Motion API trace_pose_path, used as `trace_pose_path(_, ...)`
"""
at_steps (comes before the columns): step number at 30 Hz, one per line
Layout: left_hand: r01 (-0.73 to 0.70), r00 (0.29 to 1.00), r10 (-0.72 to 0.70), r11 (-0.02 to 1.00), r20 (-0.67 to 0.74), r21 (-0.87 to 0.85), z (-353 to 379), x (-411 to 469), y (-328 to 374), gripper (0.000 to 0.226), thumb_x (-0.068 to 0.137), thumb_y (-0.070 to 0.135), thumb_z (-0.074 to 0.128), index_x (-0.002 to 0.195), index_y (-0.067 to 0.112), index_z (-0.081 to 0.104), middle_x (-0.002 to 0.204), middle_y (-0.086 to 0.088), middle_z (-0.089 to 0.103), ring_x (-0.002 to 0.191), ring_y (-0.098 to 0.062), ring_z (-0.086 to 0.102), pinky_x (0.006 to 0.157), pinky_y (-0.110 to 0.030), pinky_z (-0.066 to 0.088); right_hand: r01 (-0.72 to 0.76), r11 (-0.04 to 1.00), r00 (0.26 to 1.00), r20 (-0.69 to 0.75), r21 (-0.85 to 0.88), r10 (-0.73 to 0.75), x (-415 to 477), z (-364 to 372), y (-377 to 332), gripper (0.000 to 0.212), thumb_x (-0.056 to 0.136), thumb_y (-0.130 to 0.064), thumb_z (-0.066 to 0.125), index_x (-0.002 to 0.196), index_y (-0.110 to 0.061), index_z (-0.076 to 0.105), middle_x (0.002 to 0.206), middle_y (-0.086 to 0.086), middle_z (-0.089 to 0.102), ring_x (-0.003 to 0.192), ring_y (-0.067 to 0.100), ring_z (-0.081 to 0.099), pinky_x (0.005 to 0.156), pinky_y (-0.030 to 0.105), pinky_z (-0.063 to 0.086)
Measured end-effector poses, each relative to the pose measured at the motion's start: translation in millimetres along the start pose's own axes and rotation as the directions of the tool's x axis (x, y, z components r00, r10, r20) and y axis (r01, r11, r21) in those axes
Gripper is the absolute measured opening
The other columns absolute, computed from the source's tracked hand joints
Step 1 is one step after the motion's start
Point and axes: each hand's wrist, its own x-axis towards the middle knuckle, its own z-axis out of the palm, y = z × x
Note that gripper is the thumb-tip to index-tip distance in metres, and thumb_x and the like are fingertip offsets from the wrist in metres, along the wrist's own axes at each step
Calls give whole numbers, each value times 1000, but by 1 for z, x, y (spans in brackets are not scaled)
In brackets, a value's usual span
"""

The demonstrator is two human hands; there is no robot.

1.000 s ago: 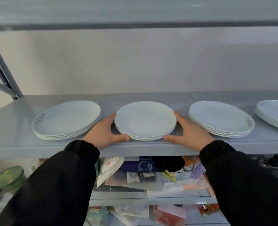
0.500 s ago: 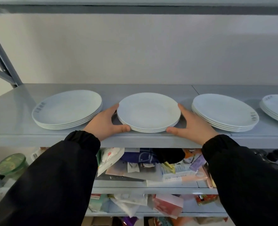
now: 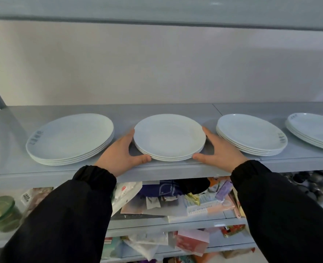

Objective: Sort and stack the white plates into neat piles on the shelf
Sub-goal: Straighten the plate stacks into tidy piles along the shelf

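Both hands cupped the middle pile [image 3: 169,137] of white plates on the shelf [image 3: 156,168], one on each side. Left hand [image 3: 120,154] pressed the pile's left rim, thumb tucked under the front edge; right hand [image 3: 220,150] mirrored it on the right rim. Grip was wide on both, fingers spread along the rim curve, hands bracing the pile rather than pinching it. Can't tell if the pile was lifted at all; it looked seated flat on the shelf.

Pile lay directly between the two grips, equally near each hand. Plates were round, so no real long axis; faces pointed up, stack level, about three plates, edges fairly aligned.

Left of the left grip, just beside it: a larger pile [image 3: 70,138] with a printed mark on the rim. Right of the right grip, close: another marked pile [image 3: 251,134]. Further right, cut by the frame: a fourth pile [image 3: 316,130].

Judgement: squaring up or sliding the middle pile. Next move probably needs even pressure from both sides, or the top plate skews. Tight gaps to the neighbouring piles risk a knuckle bump.
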Motion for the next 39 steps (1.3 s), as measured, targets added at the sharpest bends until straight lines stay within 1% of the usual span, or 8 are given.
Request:
trace_pose_path(3, 47, 997, -52, 995, -56, -83, -3, -5, 2, 94, 71, 66, 74, 150, 39, 30, 136, 29, 40, 124, 9, 37, 98, -12, 31, -10, 1000, 999, -51, 18, 10, -3, 2, 0, 105, 73, -67, 71, 156, -35, 14, 153, -18, 33, 137, 6, 36, 108, 30, 35)
trace_pose_path(6, 107, 955, -162, 969, -249, -221, -1, -12, 5, 95, 70, 69, 61, 152, 33, 30, 151, 19, 34, 136, 5, 31, 112, -25, 26, 21, 993, 984, -177, 113, 0, -18, 0, 6, 112, 70, -74, 65, 158, -30, 12, 162, -10, 22, 146, 10, 26, 117, 33, 27)
trace_pose_path(12, -102, 938, 78, 993, -337, -56, 57, -4, 93, 72, 85, 54, 50, 151, 30, 33, 150, 16, 39, 138, 3, 33, 110, -18, 28, 142, 990, 947, -290, -12, -139, -53, -62, 49, 97, 74, -62, 61, 156, -26, 24, 157, -10, 31, 140, -1, 26, 108, 5, 14)
trace_pose_path(17, -202, 960, 191, 979, -203, -35, 136, 28, 174, 73, 88, 48, 56, 153, 28, 30, 154, 12, 36, 140, 4, 30, 110, -8, 20, -3, 998, 977, -214, -67, -11, -68, -125, 131, 100, 79, -52, 73, 157, -28, 15, 163, -5, 21, 147, 12, 21, 110, 23, 20)
trace_pose_path(21, -48, 998, 48, 999, -43, 0, 185, 60, 199, 97, 84, 52, 70, 157, 22, 14, 161, 7, 22, 145, -5, 21, 111, -14, 16, -66, 994, 996, -63, -83, 60, -70, -143, 186, 109, 74, -65, 72, 157, -33, 8, 164, -8, 18, 148, 13, 22, 113, 28, 23)
trace_pose_path(24, 45, 997, -47, 998, -63, -33, 194, 75, 195, 98, 72, 62, 76, 151, 32, 26, 152, 11, 39, 137, -10, 38, 109, -31, 36, -31, 997, 999, -25, -75, 30, -67, -144, 206, 105, 71, -71, 70, 155, -40, 14, 158, -7, 34, 142, 16, 36, 108, 32, 35)
trace_pose_path(26, 64, 995, -67, 997, -77, -46, 193, 79, 193, 94, 66, 65, 78, 144, 37, 34, 140, 16, 50, 128, -7, 47, 99, -29, 43, -3, 997, 1000, -10, -72, 2, -64, -144, 210, 104, 71, -71, 69, 154, -41, 14, 154, -6, 40, 138, 18, 42, 104, 33, 39)
trace_pose_path(39, 118, 990, -123, 990, -69, -76, 197, 76, 198, 91, 64, 66, 80, 143, 41, 41, 137, 21, 55, 128, 2, 48, 108, -35, 42, 20, 998, 998, -54, 55, -17, -62, -141, 223, 97, 65, -84, 63, 144, -38, 33, 145, -10, 49, 129, 13, 49, 102, 41, 47)
